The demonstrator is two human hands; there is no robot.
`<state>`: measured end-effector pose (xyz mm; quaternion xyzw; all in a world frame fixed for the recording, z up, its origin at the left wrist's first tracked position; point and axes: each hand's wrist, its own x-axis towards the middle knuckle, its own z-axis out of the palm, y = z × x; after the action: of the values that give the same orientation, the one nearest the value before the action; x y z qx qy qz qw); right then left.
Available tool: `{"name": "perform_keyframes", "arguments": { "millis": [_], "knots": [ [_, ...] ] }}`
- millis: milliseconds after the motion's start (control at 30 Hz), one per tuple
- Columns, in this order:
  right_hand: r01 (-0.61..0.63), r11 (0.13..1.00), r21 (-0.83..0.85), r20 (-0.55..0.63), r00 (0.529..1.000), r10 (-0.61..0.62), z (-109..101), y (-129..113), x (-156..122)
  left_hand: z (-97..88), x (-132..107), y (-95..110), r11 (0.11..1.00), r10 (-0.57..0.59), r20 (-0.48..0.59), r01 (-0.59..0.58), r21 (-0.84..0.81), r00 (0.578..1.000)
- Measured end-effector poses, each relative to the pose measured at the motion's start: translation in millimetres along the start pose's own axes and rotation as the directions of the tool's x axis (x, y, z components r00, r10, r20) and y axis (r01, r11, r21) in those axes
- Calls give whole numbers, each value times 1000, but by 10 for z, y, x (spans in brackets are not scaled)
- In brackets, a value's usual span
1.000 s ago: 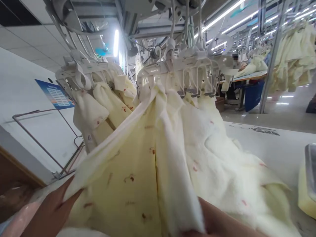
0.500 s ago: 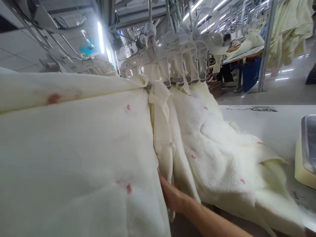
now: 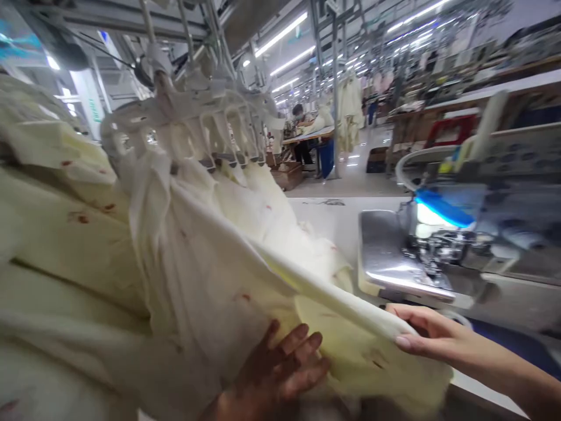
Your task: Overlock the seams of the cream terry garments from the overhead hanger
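Cream fabric pieces with small red marks hang from a white clip hanger (image 3: 188,123). One long fabric panel (image 3: 228,251) is drawn out toward the lower right. My right hand (image 3: 432,336) pinches its upper edge between thumb and fingers, near the far end. Below that edge my left hand (image 3: 284,368) lies against the same panel with its fingers spread, somewhat blurred. Behind the panel, another cream piece (image 3: 280,204) hangs from the clips and drapes onto the white table.
More marked cream fabric (image 3: 74,216) hangs close on the left. A sewing machine (image 3: 438,245) with a lit lamp and a metal plate stands on the white table (image 3: 324,219) at right. Farther back, a person (image 3: 302,120) sits at a workbench. Rails run overhead.
The view has swung right, bringing the sewing machine into sight. My right hand has moved from between the hanging pieces to the panel's edge, pulling it right. My left hand has come into view.
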<state>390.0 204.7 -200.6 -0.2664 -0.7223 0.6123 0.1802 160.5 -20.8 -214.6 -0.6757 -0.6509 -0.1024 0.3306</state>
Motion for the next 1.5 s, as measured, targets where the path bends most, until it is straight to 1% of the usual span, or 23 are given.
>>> {"name": "perform_keyframes", "arguments": {
  "millis": [33,100,167,200,233,300,367,467,567,633,667,733,800,900,967,1000,1033,1100,1167,1200,1267,1400,1500],
  "knots": [
    [-5,999,-34,116,993,9,-124,-21,-4,190,135,137,980,191,58,-187,-67,980],
    [-5,998,-67,250,968,22,-313,-55,-48,419,382,309,908,407,125,-386,-164,905],
    [-14,1000,-9,160,987,16,-425,-77,-125,461,631,435,867,468,108,-433,-247,877],
    [-31,998,56,107,994,25,-458,-85,-159,432,766,517,842,484,19,-460,-282,875],
    [-43,992,115,44,998,38,-480,-93,-182,386,909,621,825,467,-108,-476,-304,878],
    [-26,993,118,-156,987,44,-513,-100,-176,295,1210,878,829,340,-333,-447,-335,880],
    [-7,998,-69,-405,914,-22,-546,-87,-98,276,1498,1124,872,149,-397,-310,-380,906],
    [-68,953,-296,-614,778,-135,-590,-36,77,433,1820,1260,884,10,-225,-114,-454,974],
    [-135,937,-323,-691,710,-136,-587,3,150,644,1962,1119,861,4,-88,-48,-506,996],
    [-93,929,-358,-737,639,-220,-539,14,82,689,1981,1014,845,0,-50,-27,-534,999],
    [-14,928,-373,-732,619,-285,-501,19,16,671,1979,988,839,-6,-42,-18,-544,999],
    [195,924,-328,-678,632,-375,-404,38,-140,570,1968,1003,825,-37,-69,-8,-564,997],
    [285,945,-158,-616,720,-320,-308,64,-274,433,1960,1073,795,-63,-120,-23,-607,991],
    [164,974,155,-496,866,-67,-246,86,-354,287,1979,1156,719,-82,-106,-15,-695,991],
    [93,947,309,-374,927,31,-271,73,-333,273,2026,1154,685,-90,-40,33,-728,995],
    [67,934,351,-347,936,63,-293,62,-308,289,2063,1138,683,-96,-4,63,-727,995],
    [52,929,368,-361,928,92,-314,50,-276,317,2109,1116,700,-104,28,93,-708,994],
    [46,946,321,-489,863,124,-339,39,-198,392,2222,1069,783,-119,120,168,-600,986],
    [59,970,237,-588,803,95,-334,57,-120,466,2343,1030,876,-114,241,212,-434,964],
    [60,977,206,-602,794,78,-321,75,-90,495,2393,1016,905,-103,294,212,-368,950],
    [52,982,180,-594,802,66,-292,111,-63,531,2455,998,932,-48,372,175,-317,927],
    [27,999,34,-611,792,-1,-283,101,-139,536,2419,996,951,47,387,77,-299,921],
    [9,1000,-9,-535,845,-12,-351,28,-181,555,2390,1010,962,64,393,48,-269,917]
  ]
}}
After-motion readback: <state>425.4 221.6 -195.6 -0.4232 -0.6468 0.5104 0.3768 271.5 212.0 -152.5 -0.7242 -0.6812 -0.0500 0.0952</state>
